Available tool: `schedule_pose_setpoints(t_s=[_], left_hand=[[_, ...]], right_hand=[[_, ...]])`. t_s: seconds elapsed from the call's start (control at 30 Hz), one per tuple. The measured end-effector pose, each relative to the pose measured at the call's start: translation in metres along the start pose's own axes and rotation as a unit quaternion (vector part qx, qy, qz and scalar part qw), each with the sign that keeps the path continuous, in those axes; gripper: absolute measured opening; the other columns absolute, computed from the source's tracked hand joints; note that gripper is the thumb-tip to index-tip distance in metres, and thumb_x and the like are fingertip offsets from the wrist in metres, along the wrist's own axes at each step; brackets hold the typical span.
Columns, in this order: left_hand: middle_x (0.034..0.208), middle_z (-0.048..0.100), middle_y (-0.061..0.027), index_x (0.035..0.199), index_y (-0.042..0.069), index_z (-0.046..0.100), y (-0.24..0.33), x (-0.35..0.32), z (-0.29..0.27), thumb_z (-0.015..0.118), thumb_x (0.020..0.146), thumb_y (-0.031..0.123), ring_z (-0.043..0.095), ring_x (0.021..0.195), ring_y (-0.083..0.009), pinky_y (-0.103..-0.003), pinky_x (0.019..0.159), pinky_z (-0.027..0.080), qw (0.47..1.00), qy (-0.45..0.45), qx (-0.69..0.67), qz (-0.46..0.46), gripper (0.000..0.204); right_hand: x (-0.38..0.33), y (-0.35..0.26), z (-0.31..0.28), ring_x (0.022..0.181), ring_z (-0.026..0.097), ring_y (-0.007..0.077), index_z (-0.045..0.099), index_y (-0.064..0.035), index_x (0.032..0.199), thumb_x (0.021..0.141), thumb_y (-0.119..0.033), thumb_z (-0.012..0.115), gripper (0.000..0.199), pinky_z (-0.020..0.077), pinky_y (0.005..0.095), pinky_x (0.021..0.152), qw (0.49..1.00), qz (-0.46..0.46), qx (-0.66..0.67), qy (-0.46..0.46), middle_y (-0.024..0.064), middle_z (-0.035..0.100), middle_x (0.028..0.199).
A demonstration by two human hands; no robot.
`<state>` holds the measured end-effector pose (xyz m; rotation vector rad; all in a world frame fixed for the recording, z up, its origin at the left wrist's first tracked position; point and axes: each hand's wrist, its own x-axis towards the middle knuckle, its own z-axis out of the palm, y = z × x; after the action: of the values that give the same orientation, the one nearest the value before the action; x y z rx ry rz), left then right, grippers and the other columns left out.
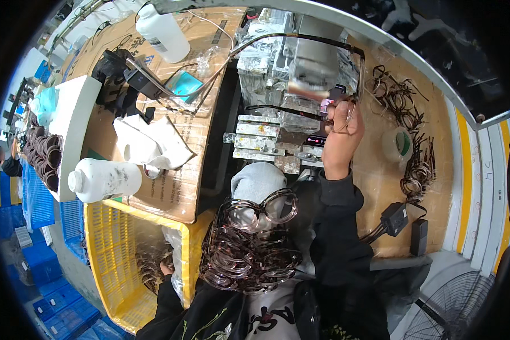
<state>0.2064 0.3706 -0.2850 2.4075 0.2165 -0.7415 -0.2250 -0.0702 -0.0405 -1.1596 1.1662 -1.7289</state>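
Note:
My right hand [344, 122] is raised beside the machine and closed around a brown eyeglass frame [292, 36]. The frame's two long temples reach out to the left, across the front of the machine [314, 62]. Low on the left, my left hand [167, 267] reaches into the yellow basket [110, 207], close to a heap of brown eyeglass parts [151, 266]. Its fingers are mostly hidden there. On my lap lies a pile of tortoiseshell eyeglass fronts [249, 255], below a rounded patch of grey cloth [259, 180].
On the cardboard-covered table stand a white bottle [167, 37], another white bottle [105, 180] and a white cloth [150, 141]. To the right lie brown temples [416, 164], a tape roll [399, 143] and a black power adapter [394, 218]. A fan [456, 309] stands lower right.

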Motion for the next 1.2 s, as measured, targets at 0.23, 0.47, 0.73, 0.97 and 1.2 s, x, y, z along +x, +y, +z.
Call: schedule_pose_setpoints(t_s=[0.23,0.47,0.73,0.97,1.2], left_hand=[[0.114,0.048,-0.0225,0.12,-0.009,0.039,0.042,-0.031,-0.026,0.047,0.087,0.05,0.047,0.111,-0.0305,-0.042,0.098,0.036,0.993,0.039,-0.066,0.092,0.068],[0.121,0.05,-0.0252,0.127,-0.011,0.038,0.244,-0.221,-0.002,0.044,0.088,0.056,0.047,0.118,-0.0317,-0.041,0.102,0.034,0.766,-0.152,-0.242,0.576,0.077],[0.091,0.057,-0.0198,0.134,-0.007,0.025,0.358,-0.395,0.035,0.035,0.095,0.049,0.058,0.085,-0.0303,-0.046,0.085,0.045,0.613,-0.531,-0.259,0.524,0.069],[0.109,0.049,-0.0164,0.131,-0.001,0.028,0.362,-0.349,0.065,0.073,0.079,0.023,0.057,0.083,-0.0226,-0.034,0.07,0.049,0.527,-0.417,0.024,0.74,0.073],[0.103,0.056,-0.0175,0.135,0.007,0.026,0.374,-0.332,0.071,0.084,0.06,0.04,0.06,0.084,-0.0301,-0.038,0.073,0.048,0.48,-0.554,0.207,0.648,0.1]], right_hand=[[0.0,0.005,-0.001,0.061,0.04,0.0035,0.053,-0.0003,0.098,0.095,-0.007,0.045,0.011,0.0307,0.0181,0.052,0.998,0.0,0.054,0.009,-0.0022,0.052,0.076],[-0.057,-0.06,0.013,0.059,0.051,0.0103,0.057,0.002,0.096,0.092,-0.009,0.05,0.014,0.0418,0.0233,0.054,0.976,-0.197,-0.087,-0.036,0.007,0.06,0.076],[-0.089,-0.125,0.001,0.057,0.06,0.0171,0.066,-0.0004,0.095,0.078,-0.028,0.069,0.032,0.0478,0.0287,0.049,0.89,-0.245,-0.243,-0.299,0.0102,0.061,0.092],[-0.139,-0.153,-0.04,0.059,0.059,0.0206,0.065,-0.0052,0.083,0.068,-0.018,0.076,0.023,0.0454,0.0296,0.05,0.808,-0.115,-0.367,-0.446,0.0044,0.061,0.077],[-0.141,-0.16,-0.061,0.054,0.054,0.0152,0.065,-0.0068,0.081,0.063,-0.007,0.072,0.019,0.0419,0.0257,0.045,0.834,-0.21,-0.353,-0.367,0.0021,0.058,0.072]])
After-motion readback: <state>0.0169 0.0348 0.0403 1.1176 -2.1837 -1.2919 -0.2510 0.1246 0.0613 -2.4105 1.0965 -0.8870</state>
